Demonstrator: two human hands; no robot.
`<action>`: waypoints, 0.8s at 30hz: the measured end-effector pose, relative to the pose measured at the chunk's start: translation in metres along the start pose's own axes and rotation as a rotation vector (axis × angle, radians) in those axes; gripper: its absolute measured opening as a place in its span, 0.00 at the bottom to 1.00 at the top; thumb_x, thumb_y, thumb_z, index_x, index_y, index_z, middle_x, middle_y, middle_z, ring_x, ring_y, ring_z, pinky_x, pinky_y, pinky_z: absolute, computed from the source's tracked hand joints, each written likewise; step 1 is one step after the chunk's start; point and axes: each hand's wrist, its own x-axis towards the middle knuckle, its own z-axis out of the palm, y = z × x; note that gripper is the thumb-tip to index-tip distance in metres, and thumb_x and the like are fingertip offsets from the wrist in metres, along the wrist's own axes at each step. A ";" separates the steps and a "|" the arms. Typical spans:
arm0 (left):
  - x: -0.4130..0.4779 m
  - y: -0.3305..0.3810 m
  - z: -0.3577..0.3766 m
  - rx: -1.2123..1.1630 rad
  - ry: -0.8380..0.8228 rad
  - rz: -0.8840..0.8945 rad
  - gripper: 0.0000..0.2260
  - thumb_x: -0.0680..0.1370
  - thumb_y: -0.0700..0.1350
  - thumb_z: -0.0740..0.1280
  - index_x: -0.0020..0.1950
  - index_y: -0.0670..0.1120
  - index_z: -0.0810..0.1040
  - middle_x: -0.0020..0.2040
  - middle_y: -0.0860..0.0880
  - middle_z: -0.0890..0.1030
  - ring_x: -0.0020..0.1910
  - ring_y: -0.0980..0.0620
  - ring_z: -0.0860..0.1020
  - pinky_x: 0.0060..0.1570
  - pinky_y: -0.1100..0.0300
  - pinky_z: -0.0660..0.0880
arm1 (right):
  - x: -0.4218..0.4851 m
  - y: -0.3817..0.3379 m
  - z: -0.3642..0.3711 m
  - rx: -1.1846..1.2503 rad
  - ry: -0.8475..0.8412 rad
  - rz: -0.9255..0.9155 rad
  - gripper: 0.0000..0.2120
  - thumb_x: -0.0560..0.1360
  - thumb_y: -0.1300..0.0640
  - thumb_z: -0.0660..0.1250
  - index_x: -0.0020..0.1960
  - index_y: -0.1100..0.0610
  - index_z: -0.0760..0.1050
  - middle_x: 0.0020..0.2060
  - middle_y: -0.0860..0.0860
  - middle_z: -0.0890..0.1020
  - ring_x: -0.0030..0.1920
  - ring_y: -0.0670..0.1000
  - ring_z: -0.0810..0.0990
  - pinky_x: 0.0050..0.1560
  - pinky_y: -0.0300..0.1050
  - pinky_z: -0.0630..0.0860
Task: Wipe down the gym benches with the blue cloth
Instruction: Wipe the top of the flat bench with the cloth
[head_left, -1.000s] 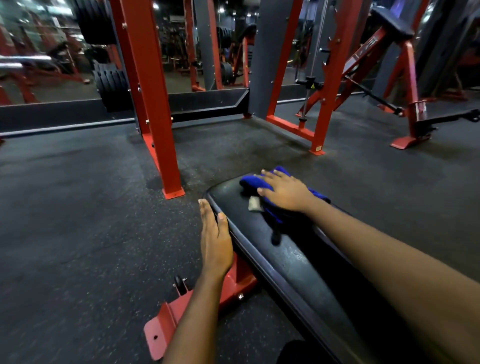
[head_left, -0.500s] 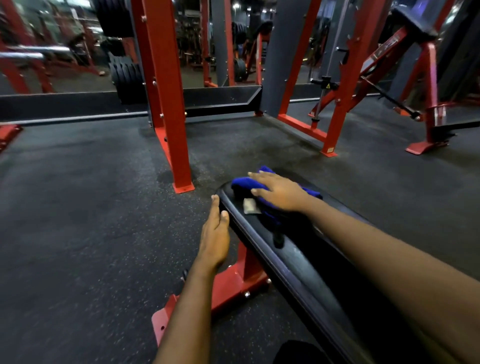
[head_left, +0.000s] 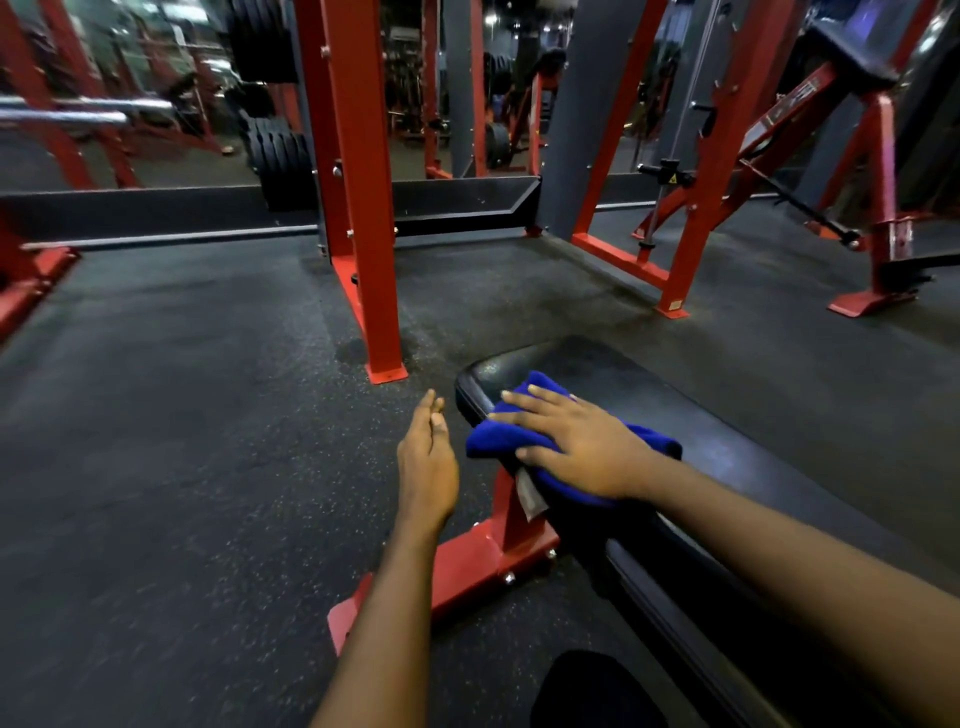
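A black padded gym bench (head_left: 613, 379) on a red frame runs from the lower right toward the centre. The blue cloth (head_left: 506, 434) lies bunched on the bench's near-left edge, partly draped over the side. My right hand (head_left: 576, 441) lies flat on the cloth, fingers spread, pressing it onto the pad. My left hand (head_left: 426, 462) hovers beside the bench's left edge with fingers straight and together, holding nothing and apart from the pad.
A red rack upright (head_left: 363, 197) stands on the rubber floor just beyond the bench end. More red machine frames (head_left: 680, 260) and stacked weight plates (head_left: 275, 150) line the back. The bench's red foot (head_left: 457, 577) sticks out at lower centre.
My right hand has dragged the cloth from the bench's far end toward its left edge, where it now hangs over. My left hand has come off the pad's side.
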 end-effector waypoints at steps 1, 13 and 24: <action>-0.002 0.002 0.003 0.002 -0.010 0.004 0.18 0.85 0.40 0.54 0.75 0.43 0.66 0.71 0.45 0.73 0.70 0.53 0.71 0.71 0.59 0.65 | -0.001 0.002 -0.001 0.021 -0.008 0.023 0.25 0.81 0.45 0.60 0.77 0.40 0.59 0.78 0.41 0.57 0.79 0.45 0.50 0.78 0.49 0.49; -0.008 0.020 0.025 0.174 0.022 -0.003 0.19 0.85 0.43 0.53 0.75 0.42 0.67 0.73 0.44 0.70 0.72 0.48 0.67 0.71 0.60 0.60 | -0.054 0.005 -0.004 0.076 0.092 0.163 0.25 0.81 0.44 0.58 0.77 0.43 0.60 0.77 0.43 0.60 0.78 0.46 0.56 0.77 0.48 0.52; 0.012 0.052 0.092 0.361 0.074 -0.255 0.29 0.84 0.53 0.50 0.79 0.36 0.48 0.79 0.36 0.51 0.76 0.35 0.55 0.73 0.45 0.56 | -0.038 0.155 -0.027 0.225 0.051 0.837 0.25 0.78 0.37 0.56 0.73 0.42 0.66 0.71 0.53 0.73 0.69 0.59 0.72 0.69 0.54 0.67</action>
